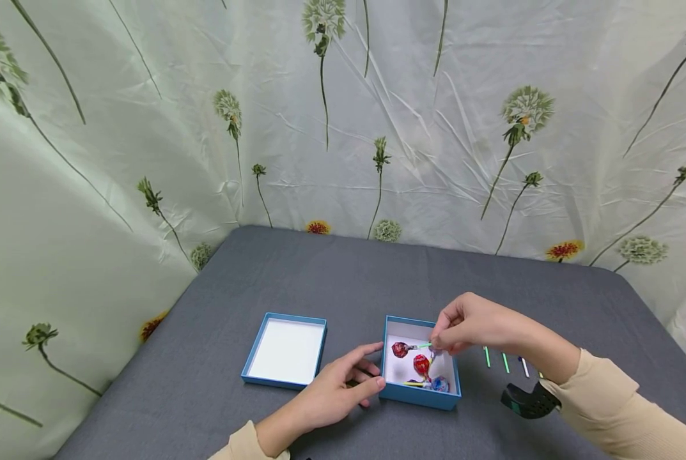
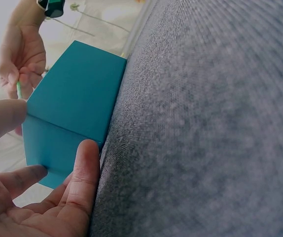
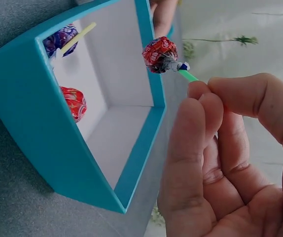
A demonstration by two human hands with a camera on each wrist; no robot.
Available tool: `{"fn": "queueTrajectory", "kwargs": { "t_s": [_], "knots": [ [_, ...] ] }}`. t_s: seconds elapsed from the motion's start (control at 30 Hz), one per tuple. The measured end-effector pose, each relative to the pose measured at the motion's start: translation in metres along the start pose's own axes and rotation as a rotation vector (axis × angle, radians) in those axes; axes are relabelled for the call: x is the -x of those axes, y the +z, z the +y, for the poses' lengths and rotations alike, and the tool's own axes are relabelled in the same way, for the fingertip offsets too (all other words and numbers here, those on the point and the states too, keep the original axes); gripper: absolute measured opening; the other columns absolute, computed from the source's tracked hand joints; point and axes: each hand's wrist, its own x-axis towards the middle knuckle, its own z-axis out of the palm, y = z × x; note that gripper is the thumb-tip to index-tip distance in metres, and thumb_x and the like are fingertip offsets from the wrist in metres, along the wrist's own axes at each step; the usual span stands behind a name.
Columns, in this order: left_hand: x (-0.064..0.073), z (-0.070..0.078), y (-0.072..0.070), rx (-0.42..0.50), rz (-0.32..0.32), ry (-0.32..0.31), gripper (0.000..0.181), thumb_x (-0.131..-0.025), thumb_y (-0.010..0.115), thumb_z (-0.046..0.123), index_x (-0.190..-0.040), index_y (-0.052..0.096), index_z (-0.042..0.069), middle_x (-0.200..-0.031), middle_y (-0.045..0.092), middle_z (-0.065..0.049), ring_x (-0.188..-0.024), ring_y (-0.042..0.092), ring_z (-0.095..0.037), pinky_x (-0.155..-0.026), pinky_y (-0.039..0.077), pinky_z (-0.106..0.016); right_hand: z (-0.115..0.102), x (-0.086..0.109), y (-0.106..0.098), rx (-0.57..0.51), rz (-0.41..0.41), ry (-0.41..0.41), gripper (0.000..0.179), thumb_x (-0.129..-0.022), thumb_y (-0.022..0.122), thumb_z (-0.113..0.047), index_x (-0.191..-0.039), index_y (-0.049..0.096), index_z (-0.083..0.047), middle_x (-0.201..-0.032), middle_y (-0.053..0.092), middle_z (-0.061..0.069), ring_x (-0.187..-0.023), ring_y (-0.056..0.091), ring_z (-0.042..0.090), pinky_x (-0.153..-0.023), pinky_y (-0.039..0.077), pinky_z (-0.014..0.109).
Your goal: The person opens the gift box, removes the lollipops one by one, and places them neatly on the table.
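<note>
A lollipop with a red wrapper hangs over the open blue box. My right hand pinches its green stick between thumb and fingertips; the candy end points left, above the box's white inside. In the box lie a red lollipop, a blue-wrapped lollipop and a yellow stick. At the box's left side is my left hand, its fingers extended. The left wrist view shows its fingertips against the blue outer walls, low beside the cloth.
Left of the box lies its blue-edged lid, white inside facing up. Several coloured sticks rest on the grey cloth to the right, partly behind my right forearm. A flower-patterned curtain stands behind the table.
</note>
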Motion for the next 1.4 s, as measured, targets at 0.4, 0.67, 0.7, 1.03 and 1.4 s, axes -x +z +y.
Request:
{"fn": "queueTrajectory", "kwargs": {
  "t_s": [0.4,0.67,0.7,1.03,1.4],
  "knots": [
    [0.0,0.0,0.0,-0.001,0.002,-0.006,0.056,-0.109,0.066,0.028,-0.161,0.047,0.02,-0.129,0.067,-0.008,-0.09,0.07,-0.012,-0.075,0.06,-0.023,0.023,0.024,-0.014,-0.083,0.112,0.015,0.023,-0.099,0.074,-0.019,-0.104,0.077,0.003,-0.096,0.078,0.004,-0.085,0.069,0.014,-0.076,0.059,0.029],
    [0.001,0.001,-0.001,-0.002,0.007,0.008,0.056,-0.108,0.066,0.027,-0.161,0.048,0.018,-0.128,0.068,-0.009,-0.088,0.07,-0.011,-0.075,0.06,-0.022,0.046,0.041,-0.026,-0.184,0.144,0.014,0.02,-0.104,0.07,-0.019,-0.108,0.077,-0.001,-0.097,0.079,-0.003,-0.091,0.072,0.01,-0.085,0.063,0.028],
    [0.001,0.001,-0.001,-0.003,0.008,0.008,0.056,-0.108,0.066,0.027,-0.161,0.048,0.018,-0.127,0.068,-0.009,-0.088,0.07,-0.011,-0.074,0.06,-0.022,0.049,0.042,-0.027,-0.188,0.144,0.015,0.019,-0.104,0.069,-0.019,-0.108,0.077,-0.003,-0.098,0.078,-0.004,-0.091,0.072,0.009,-0.085,0.062,0.027],
    [0.0,0.0,0.001,0.008,0.001,0.003,0.057,-0.108,0.067,0.026,-0.161,0.047,0.019,-0.128,0.067,-0.008,-0.091,0.07,-0.012,-0.075,0.06,-0.023,0.082,0.06,-0.042,-0.298,0.209,-0.004,0.019,-0.109,0.061,-0.014,-0.105,0.079,-0.008,-0.107,0.076,-0.01,-0.093,0.072,0.008,-0.086,0.061,0.024],
    [0.0,0.001,0.0,0.005,-0.003,0.003,0.057,-0.109,0.066,0.027,-0.161,0.047,0.018,-0.129,0.067,-0.009,-0.092,0.07,-0.012,-0.075,0.06,-0.023,0.124,0.082,-0.051,-0.452,0.29,-0.05,0.031,-0.113,0.052,-0.005,-0.107,0.081,-0.013,-0.109,0.076,-0.012,-0.101,0.072,0.002,-0.087,0.061,0.02]
  ]
}}
